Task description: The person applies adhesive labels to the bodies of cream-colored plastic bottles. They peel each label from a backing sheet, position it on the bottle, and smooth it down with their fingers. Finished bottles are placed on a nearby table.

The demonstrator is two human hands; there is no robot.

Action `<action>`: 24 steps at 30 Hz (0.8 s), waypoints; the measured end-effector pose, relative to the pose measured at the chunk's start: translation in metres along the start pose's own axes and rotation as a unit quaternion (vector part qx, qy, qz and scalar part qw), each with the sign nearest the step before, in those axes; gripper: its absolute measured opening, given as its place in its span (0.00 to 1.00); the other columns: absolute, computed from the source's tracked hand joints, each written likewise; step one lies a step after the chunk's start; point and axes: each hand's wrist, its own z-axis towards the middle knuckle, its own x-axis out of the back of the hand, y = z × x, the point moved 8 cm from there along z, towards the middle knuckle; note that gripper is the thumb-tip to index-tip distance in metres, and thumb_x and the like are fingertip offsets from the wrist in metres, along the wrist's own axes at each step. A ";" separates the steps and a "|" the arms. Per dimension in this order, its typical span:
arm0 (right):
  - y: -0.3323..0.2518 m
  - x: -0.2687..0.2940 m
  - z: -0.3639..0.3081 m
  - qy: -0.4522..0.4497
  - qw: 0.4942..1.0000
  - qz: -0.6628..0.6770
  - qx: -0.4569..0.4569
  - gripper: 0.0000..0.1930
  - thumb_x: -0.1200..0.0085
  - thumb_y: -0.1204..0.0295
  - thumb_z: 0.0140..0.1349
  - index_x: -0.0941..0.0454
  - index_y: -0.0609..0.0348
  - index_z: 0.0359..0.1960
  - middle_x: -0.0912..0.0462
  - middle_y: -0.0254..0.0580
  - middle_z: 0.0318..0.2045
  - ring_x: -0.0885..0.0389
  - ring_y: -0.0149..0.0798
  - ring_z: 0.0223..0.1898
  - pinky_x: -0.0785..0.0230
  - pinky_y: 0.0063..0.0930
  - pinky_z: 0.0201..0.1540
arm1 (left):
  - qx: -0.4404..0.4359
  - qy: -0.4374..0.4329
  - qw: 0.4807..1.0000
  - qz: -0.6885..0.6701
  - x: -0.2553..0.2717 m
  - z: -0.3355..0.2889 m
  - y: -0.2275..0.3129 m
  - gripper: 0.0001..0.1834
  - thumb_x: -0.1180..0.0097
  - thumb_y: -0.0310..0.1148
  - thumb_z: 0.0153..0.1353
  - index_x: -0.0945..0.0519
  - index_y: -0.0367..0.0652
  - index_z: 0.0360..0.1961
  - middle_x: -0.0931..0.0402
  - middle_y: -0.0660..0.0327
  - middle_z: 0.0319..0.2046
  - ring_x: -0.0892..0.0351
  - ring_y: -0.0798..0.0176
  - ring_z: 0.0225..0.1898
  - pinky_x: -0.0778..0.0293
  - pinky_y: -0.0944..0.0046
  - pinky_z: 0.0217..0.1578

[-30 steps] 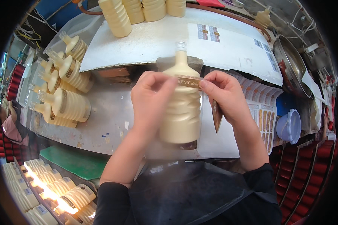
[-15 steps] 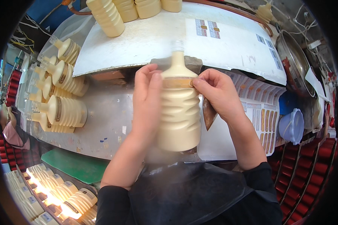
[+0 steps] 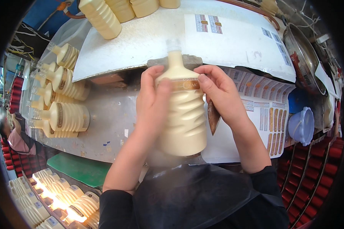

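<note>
head view: both hands hold a ribbed cream bottle (image 3: 184,114) upright over the grey worktable (image 3: 103,126). left hand (image 3: 153,100) grips its side, fingers curled; right hand (image 3: 218,91) now presses a brown neck label (image 3: 187,84) with thumb and fingertips. since a second ago the bottle has lifted closer, the label looking smoothed on. labelled bottles (image 3: 63,114) lie left.
</note>
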 end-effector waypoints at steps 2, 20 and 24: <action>0.001 -0.003 0.001 0.005 0.999 -0.031 0.008 0.14 0.41 0.68 0.73 0.23 0.61 0.55 0.23 0.24 0.30 0.28 0.17 0.32 0.34 0.14 0.37 | 0.026 -0.014 0.999 0.027 -0.003 0.002 -0.002 0.29 0.41 0.43 0.70 0.34 0.38 0.64 0.25 0.47 0.55 0.23 0.55 0.55 0.27 0.58 0.58; 0.000 -0.004 0.001 0.023 0.999 -0.046 -0.009 0.17 0.36 0.61 0.66 0.20 0.58 0.50 0.19 0.34 0.31 0.22 0.27 0.34 0.27 0.26 0.39 | 0.060 -0.041 0.995 -0.061 -0.012 0.000 -0.009 0.30 0.39 0.41 0.70 0.37 0.37 0.63 0.27 0.50 0.54 0.24 0.62 0.53 0.24 0.61 0.53; 0.007 -0.005 0.001 -0.021 0.985 0.160 -0.054 0.14 0.40 0.64 0.71 0.21 0.58 0.52 0.18 0.31 0.34 0.23 0.24 0.36 0.28 0.24 0.41 | 0.052 -0.034 0.997 -0.039 -0.011 0.002 -0.009 0.29 0.40 0.41 0.70 0.37 0.37 0.63 0.28 0.51 0.55 0.25 0.63 0.53 0.25 0.61 0.54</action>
